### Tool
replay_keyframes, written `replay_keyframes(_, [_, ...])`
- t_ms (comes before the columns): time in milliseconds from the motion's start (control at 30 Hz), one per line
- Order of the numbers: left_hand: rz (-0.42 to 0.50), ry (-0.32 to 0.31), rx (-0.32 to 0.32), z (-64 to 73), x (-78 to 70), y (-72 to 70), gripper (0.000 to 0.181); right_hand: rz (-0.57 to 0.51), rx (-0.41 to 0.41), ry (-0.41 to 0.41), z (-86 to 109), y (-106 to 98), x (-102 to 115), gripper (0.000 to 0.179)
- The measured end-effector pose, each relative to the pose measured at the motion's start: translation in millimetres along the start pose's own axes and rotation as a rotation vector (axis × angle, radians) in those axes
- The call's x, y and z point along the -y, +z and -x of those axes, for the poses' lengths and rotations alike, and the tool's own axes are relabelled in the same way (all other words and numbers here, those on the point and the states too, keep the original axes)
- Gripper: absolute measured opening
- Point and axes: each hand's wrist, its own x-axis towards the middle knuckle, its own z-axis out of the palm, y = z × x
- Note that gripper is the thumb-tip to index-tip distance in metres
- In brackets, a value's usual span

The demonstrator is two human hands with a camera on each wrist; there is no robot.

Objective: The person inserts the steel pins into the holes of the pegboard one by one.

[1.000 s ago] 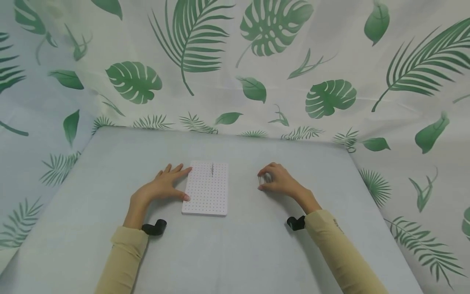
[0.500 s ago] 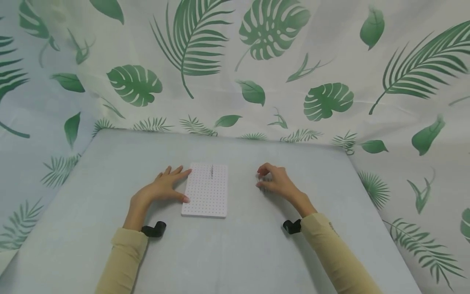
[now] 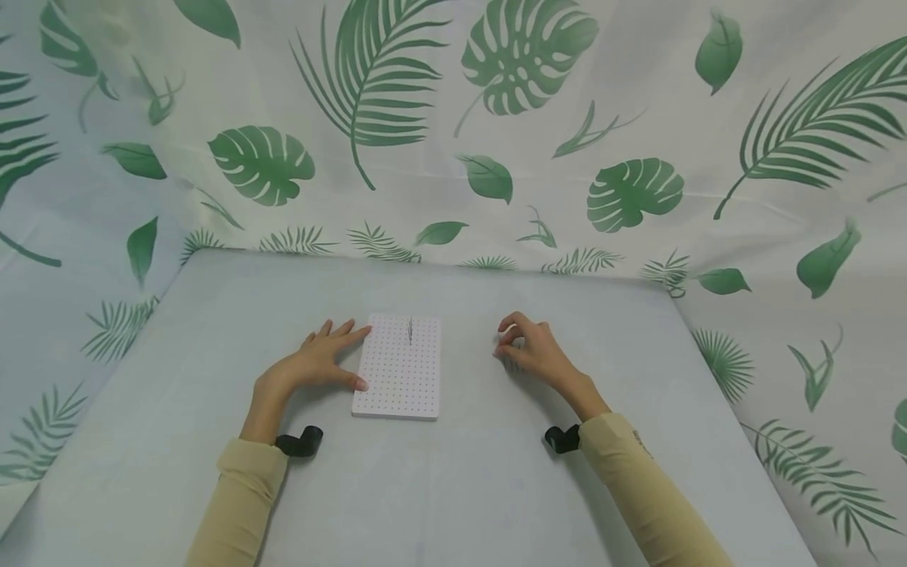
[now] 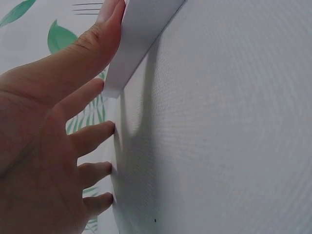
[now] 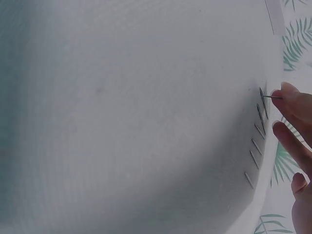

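Note:
A white board with a grid of small holes [image 3: 397,378] lies on the table, and several thin metal pins [image 3: 410,331] stand in a line near its far edge. My left hand [image 3: 312,366] rests at its left side, thumb and index finger spread along the edge, other fingers straight on the table. Right of the board, my right hand [image 3: 536,350] pinches one thin metal pin [image 5: 273,97] between thumb and index finger, just above the tabletop. Beneath that hand, several loose metal pins [image 5: 255,159] lie in a row; in the head view the fingers mostly hide them.
A pale cloth-like surface covers the table [image 3: 425,496]. White hangings with green leaf prints [image 3: 439,173] rise along the back and both sides. A black wrist mount [image 3: 301,442] sticks out from the left sleeve, and another mount [image 3: 562,439] from the right one.
The right hand's thumb and index finger have come together on a pin, after being spread over the loose pins. Left hand and board stay in place.

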Motion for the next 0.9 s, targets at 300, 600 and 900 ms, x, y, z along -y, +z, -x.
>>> replay_keyframes(300, [0.006, 0.031, -0.012, -1.0, -2.4, -4.0, 0.103, -0.008, -0.010, 0.016, -1.8, -5.3, 3.8, 0.027])
replay_keyframes(600, [-0.011, 0.009, -0.003, 0.1, -2.4, -2.1, 0.103, -0.027, -0.035, 0.042, 0.0, -0.1, 2.4, 0.020])
replay_keyframes(900, [-0.002, -0.002, 0.006, -1.4, 0.8, 1.0, 0.103, -0.067, -0.055, 0.003, 2.6, 3.2, 8.0, 0.016])
